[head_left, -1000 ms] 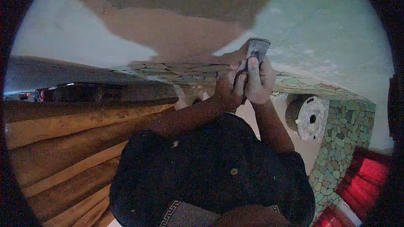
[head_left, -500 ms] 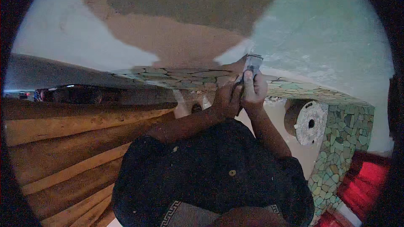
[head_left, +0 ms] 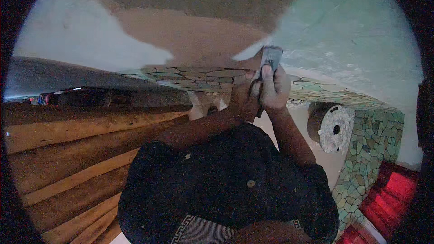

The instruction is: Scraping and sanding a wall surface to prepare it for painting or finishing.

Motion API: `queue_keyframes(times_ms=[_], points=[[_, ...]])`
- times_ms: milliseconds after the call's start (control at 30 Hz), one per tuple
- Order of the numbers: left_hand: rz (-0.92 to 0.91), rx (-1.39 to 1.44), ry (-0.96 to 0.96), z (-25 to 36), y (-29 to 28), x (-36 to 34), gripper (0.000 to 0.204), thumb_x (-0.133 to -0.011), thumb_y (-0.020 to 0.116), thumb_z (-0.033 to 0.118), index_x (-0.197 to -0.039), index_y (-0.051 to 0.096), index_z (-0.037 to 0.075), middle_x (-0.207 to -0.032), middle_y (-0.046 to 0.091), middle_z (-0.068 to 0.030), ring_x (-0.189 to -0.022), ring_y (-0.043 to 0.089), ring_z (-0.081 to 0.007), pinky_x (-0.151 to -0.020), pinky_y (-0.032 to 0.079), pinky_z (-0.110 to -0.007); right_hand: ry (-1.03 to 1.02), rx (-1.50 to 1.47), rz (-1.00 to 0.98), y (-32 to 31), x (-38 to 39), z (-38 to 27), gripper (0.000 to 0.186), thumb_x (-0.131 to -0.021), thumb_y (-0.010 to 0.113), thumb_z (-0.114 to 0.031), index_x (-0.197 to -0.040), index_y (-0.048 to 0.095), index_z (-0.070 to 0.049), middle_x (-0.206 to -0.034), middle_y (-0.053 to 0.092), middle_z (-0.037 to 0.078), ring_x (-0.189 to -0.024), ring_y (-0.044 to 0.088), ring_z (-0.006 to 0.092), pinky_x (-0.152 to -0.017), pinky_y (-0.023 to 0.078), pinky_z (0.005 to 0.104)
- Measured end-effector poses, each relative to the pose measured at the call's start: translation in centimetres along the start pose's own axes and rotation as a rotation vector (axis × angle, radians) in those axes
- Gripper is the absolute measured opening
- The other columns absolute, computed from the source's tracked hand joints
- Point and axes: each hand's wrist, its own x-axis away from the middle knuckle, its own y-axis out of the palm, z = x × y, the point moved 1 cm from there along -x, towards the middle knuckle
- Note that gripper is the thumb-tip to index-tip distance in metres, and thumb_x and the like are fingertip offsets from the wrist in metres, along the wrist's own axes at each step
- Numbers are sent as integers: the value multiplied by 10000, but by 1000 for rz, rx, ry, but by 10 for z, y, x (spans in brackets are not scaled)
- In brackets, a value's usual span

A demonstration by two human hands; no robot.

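Both my hands are together at the middle, in front of the wall. My right hand [head_left: 276, 86] is closed around a putty knife [head_left: 272, 55], its thumb lying along the base of the pale grey blade. My left hand [head_left: 244, 94] is pressed against it on the left, fingers curled at the dark handle; part of its grip is hidden. The blade tip points up at the plastered wall [head_left: 334, 31], by the edge of a shadow. I cannot tell whether it touches the surface.
A stone-patterned band [head_left: 212, 77] runs below the smooth wall and continues down a pillar [head_left: 361, 153] on the right. A plaster-spattered round spool or drum [head_left: 333, 129] stands beside it. Brown draped cloth [head_left: 81, 153] fills the left; red fabric [head_left: 393, 194] lies lower right.
The putty knife and both my hands have moved slightly up along the wall. The blade now shows more face-on. The whole view has shifted a little.
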Motion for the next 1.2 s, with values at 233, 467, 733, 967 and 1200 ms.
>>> queue_keyframes(times_ms=[233,467,733,967,1200], points=[[232,-69,129,-8,13,-3,391,-1016,397,240,-1248,520,-50,-1017,632,-294,-911,647,-458,-793,500,-518,105,-38,24,2,2,-4,230,-1020,506,-189,-1005,602,20,-814,632,49,-731,553,120,-670,465,289],[129,0,152,4,-7,-13,376,-1010,383,230,-1219,545,-38,-941,648,-269,-835,658,-416,-747,508,-495,57,-28,36,-1,-6,-6,250,-1024,502,-223,-980,603,1,-780,633,75,-697,568,145,-640,472,309],[111,-206,103,11,-6,-23,368,-1013,392,230,-1214,553,-33,-1029,646,-259,-870,662,-405,-757,518,-444,-36,122,64,-3,-9,-12,250,-1012,510,-240,-980,603,-10,-747,646,129,-637,629,213,-585,490,360],[234,-166,285,12,-13,-24,351,-998,449,161,-1243,518,-79,-1119,613,-285,-831,658,-442,-760,533,-455,21,79,34,-2,-13,-19,264,-1007,530,-252,-1026,620,-4,-755,647,107,-671,608,152,-595,480,338],[55,427,-130,20,-11,-23,407,-1000,429,217,-1293,453,-64,-1052,613,-296,-865,641,-465,-759,523,-481,-14,104,77,-5,-3,-6,238,-1012,526,-233,-1000,615,-12,-740,639,90,-658,595,141,-608,485,327]])
